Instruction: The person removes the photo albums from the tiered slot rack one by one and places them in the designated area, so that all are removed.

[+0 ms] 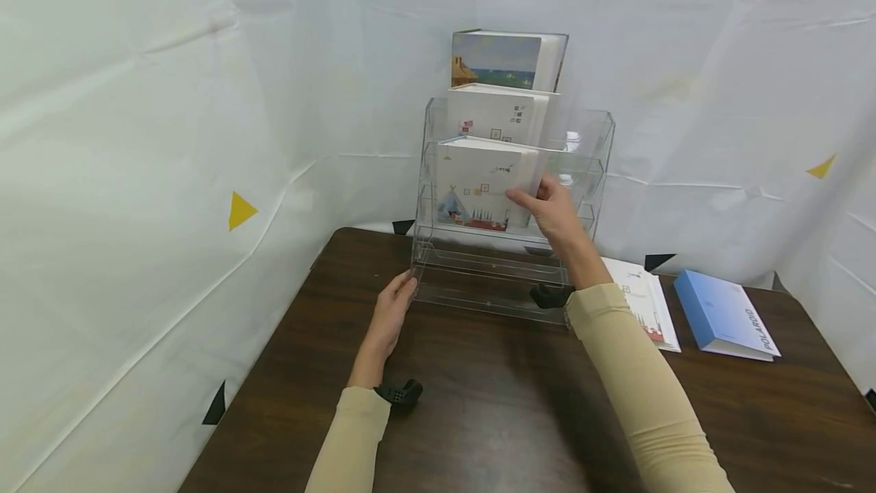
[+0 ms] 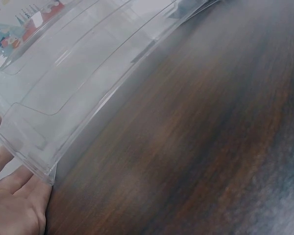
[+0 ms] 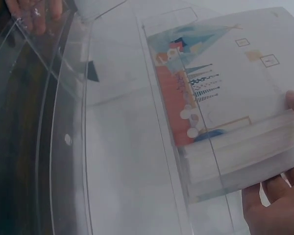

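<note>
A clear acrylic display rack [image 1: 493, 299] with stepped tiers stands on the table. My right hand [image 1: 556, 213] grips a thick white photo album [image 1: 479, 173] by its right side, thumb on the cover and fingers behind. Its cover shows a tent and a red strip, and its lower edge sits behind the clear front of a tier [image 3: 169, 147]. At the rack's lower left corner, my left hand [image 1: 393, 303] touches the outer side with extended fingers [image 2: 32, 193]. Behind the held album stand another white album [image 1: 489, 109] and one with a seaside picture [image 1: 503, 59].
Right of the rack lie a white album [image 1: 639, 299], partly covered by my right sleeve, and a blue one [image 1: 725, 314] marked POLAROID. The dark wooden table [image 1: 472, 402] reaches back to white sheet walls [image 1: 369, 44].
</note>
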Motion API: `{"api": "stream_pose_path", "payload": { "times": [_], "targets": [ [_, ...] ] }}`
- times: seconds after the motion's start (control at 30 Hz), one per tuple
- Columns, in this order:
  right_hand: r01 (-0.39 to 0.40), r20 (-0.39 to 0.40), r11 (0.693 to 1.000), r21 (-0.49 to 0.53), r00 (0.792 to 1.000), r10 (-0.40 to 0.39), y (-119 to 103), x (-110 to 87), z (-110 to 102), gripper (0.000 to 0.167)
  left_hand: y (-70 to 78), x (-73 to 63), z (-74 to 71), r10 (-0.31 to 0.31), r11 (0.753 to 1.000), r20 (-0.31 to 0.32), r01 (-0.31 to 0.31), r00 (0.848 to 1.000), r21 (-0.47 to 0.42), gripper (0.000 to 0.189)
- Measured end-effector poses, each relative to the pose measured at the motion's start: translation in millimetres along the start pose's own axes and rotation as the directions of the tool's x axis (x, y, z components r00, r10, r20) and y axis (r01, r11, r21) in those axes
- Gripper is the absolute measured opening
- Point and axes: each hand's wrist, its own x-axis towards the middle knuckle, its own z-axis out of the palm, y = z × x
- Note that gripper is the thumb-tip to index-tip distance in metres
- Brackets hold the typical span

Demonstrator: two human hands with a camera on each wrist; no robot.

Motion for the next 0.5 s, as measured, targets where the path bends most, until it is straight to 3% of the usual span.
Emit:
{"api": "stream_pose_path", "payload": {
  "times": [0.5],
  "targets": [
    [0.061, -0.028, 0.998, -0.017, 0.998, -0.062, -7.3, -2.9, 6.7, 0.048, 0.2, -0.4, -1.4, -0.008, 1.000, -0.001, 0.008, 1.000, 0.017, 0.062]
  ]
}}
